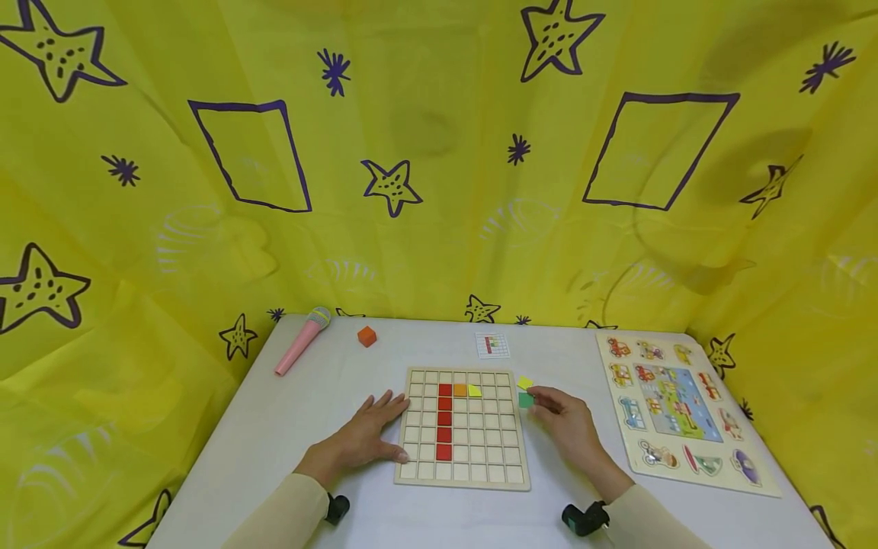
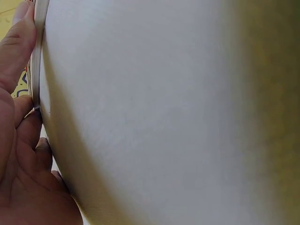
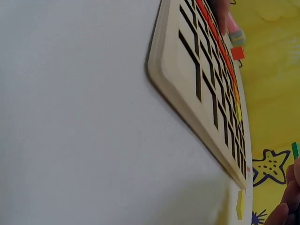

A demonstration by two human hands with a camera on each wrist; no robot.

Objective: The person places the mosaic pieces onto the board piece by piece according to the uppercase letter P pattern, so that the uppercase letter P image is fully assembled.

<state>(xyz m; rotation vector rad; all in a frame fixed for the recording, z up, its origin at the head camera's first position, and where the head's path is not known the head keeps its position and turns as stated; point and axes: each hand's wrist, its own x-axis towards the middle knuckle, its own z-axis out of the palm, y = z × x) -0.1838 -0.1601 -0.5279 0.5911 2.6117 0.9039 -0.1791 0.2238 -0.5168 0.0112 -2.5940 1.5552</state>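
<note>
Sleeves: nearest the head camera we see two pale sleeves (image 1: pixel 288 511), each with a black wrist-mounted camera (image 1: pixel 585 518).
Left hand: our left hand (image 1: pixel 366 436) lies flat on the white table (image 1: pixel 274 427), fingers straight and slightly spread, fingertips touching the left edge of the board.
Board: a wooden grid board (image 1: pixel 463 476) lies between our hands; one column holds five red squares (image 1: pixel 444 421), with an orange square (image 1: pixel 459 390) and a yellow piece (image 1: pixel 474 391) beside the top red one.
Right hand: our right hand (image 1: pixel 569 423) pinches a green block (image 1: pixel 525 399) between thumb and fingertips, just off the board's right edge.
Yellow block: a loose yellow block (image 1: pixel 524 383) lies just behind the green one.
Pattern card: a small card (image 1: pixel 492 345) lies behind the board.
Far left: a pink toy microphone (image 1: pixel 302 341) and an orange cube (image 1: pixel 366 336).
Far right: a vehicle peg puzzle (image 1: pixel 679 408).
</note>
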